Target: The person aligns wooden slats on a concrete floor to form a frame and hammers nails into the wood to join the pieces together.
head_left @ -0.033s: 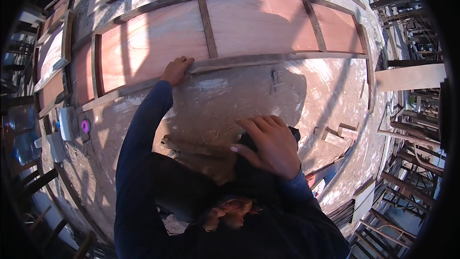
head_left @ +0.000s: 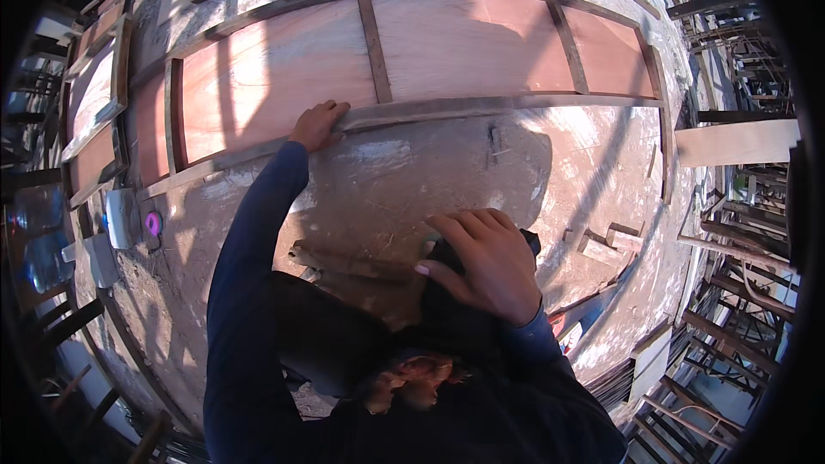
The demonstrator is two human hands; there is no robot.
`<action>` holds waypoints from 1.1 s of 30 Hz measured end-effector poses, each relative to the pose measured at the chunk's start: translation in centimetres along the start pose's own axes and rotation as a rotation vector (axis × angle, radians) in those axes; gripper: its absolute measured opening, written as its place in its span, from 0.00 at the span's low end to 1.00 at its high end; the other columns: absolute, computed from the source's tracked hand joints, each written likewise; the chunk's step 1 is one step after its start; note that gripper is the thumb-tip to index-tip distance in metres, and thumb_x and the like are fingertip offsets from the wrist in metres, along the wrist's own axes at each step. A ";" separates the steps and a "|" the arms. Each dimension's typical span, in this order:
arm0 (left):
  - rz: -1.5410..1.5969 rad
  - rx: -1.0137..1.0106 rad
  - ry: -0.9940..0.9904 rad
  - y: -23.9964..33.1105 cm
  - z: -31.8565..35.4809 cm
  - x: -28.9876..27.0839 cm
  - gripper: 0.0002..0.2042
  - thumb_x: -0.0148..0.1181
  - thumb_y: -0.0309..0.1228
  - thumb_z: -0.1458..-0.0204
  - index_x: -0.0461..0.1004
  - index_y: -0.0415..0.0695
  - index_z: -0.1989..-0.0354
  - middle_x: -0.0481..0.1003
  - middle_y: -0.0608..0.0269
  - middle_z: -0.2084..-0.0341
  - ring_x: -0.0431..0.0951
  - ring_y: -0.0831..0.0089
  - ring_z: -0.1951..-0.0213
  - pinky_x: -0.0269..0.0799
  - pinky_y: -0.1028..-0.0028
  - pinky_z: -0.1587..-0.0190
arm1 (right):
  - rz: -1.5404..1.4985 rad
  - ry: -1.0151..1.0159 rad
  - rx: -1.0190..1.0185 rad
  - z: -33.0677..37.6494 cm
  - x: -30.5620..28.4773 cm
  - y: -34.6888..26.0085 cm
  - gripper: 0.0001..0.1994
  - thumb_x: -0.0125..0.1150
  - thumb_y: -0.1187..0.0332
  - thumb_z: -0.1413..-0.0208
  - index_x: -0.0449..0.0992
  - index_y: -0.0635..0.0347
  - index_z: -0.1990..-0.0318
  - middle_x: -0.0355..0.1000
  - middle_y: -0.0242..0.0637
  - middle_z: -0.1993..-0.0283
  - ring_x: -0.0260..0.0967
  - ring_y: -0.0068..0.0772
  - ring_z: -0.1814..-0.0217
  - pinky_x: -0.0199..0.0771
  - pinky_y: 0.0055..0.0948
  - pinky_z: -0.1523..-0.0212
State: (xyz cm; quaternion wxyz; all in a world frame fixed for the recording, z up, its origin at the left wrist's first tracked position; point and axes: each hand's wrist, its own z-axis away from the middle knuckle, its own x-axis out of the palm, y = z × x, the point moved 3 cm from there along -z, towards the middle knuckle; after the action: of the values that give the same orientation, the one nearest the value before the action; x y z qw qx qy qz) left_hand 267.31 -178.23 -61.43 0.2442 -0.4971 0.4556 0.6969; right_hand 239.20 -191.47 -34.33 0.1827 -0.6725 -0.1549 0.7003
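Note:
My left hand [head_left: 316,125] reaches forward, its fingers curled over the near wooden batten [head_left: 481,107] of a reddish plywood formwork panel [head_left: 464,47]. The panel is framed by darker wooden strips. My right hand [head_left: 477,262] is close to my body, its fingers wrapped over a black object [head_left: 528,241] that is mostly hidden under the palm. Between the hands lies a dusty concrete surface [head_left: 404,180] in shadow. A dark blue sleeve [head_left: 249,241] covers my left arm.
A white container [head_left: 120,216] and a purple round item [head_left: 153,223] sit at the left, beside large plastic bottles [head_left: 39,241]. Small wooden offcuts [head_left: 619,236] lie at the right. A pale plank [head_left: 735,142] and metal scaffolding [head_left: 739,241] line the right edge.

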 end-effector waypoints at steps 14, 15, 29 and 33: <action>-0.178 -0.078 -0.104 -0.3 -0.5 1.4 0.24 0.69 0.29 0.63 0.65 0.45 0.55 0.74 0.55 0.63 0.78 0.54 0.60 0.74 0.57 0.62 | 0.375 0.176 0.086 -9.2 10.1 29.6 0.34 0.74 0.63 0.61 0.67 0.49 0.43 0.66 0.41 0.43 0.64 0.45 0.40 0.62 0.45 0.39; -0.179 -0.085 -0.108 -0.8 0.0 1.3 0.24 0.69 0.29 0.63 0.65 0.45 0.55 0.74 0.55 0.63 0.78 0.54 0.60 0.74 0.57 0.62 | 0.369 0.172 0.082 -9.9 10.9 30.1 0.34 0.74 0.63 0.61 0.67 0.49 0.43 0.66 0.41 0.43 0.64 0.45 0.40 0.62 0.45 0.39; -0.274 -0.105 -0.042 -2.2 2.4 1.5 0.27 0.70 0.27 0.64 0.63 0.44 0.55 0.71 0.58 0.61 0.75 0.57 0.56 0.71 0.59 0.59 | 0.506 -0.090 0.067 -13.3 14.3 32.6 0.29 0.73 0.59 0.60 0.64 0.57 0.52 0.67 0.40 0.56 0.68 0.46 0.51 0.71 0.43 0.54; -0.284 -0.097 -0.021 -2.4 2.6 1.4 0.28 0.71 0.27 0.66 0.63 0.44 0.55 0.69 0.58 0.61 0.73 0.57 0.57 0.69 0.59 0.60 | 0.511 -0.125 0.095 -13.4 14.2 32.2 0.29 0.72 0.58 0.58 0.63 0.59 0.52 0.66 0.43 0.54 0.66 0.49 0.49 0.70 0.45 0.53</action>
State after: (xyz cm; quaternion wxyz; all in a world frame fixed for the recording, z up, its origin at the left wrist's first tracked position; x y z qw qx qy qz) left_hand 267.48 -175.02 -63.41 0.3208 -0.5603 0.3438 0.6818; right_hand 250.68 -213.73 -62.45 0.0215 -0.6359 0.0419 0.7703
